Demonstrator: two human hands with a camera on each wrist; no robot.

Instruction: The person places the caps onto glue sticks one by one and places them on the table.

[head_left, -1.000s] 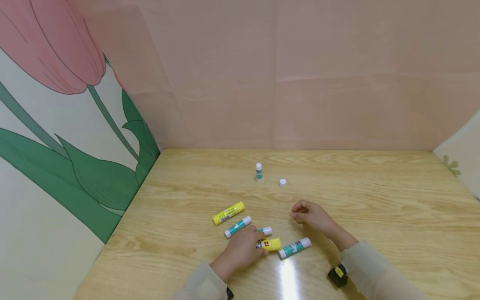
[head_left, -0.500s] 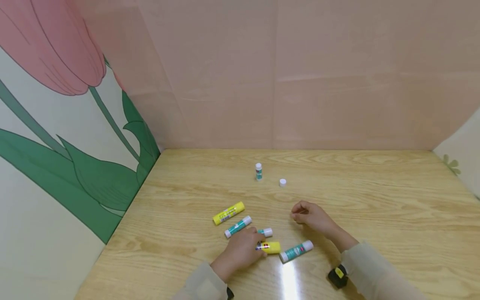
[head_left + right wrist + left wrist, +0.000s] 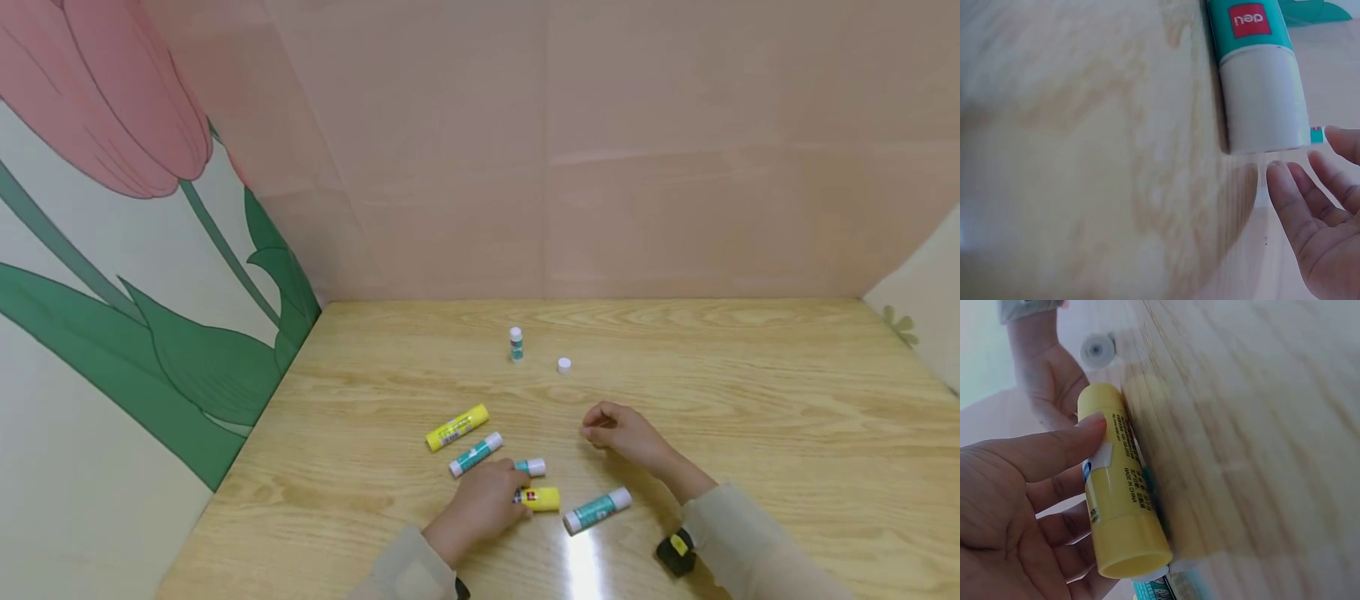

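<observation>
My left hand holds a yellow glue stick lying on its side, thumb on one side and fingers on the other. Past its far end lies a teal glue stick with white ends, apart from both hands. Just behind the left hand, another teal glue stick is partly hidden by the fingers. Over to the right, my right hand rests on its side by the table with fingers loosely bent and nothing in them. In the right wrist view a glue stick's white end lies near its fingertips.
Left of the middle lie a second yellow glue stick and a teal one. Farther back, a small glue stick stands upright beside a white cap. A pink backdrop rises behind the wooden table.
The teal glue stick on the right has rolled a little toward the front and right. The held yellow glue stick's far end has shifted slightly frontward. The right hand has stayed put.
</observation>
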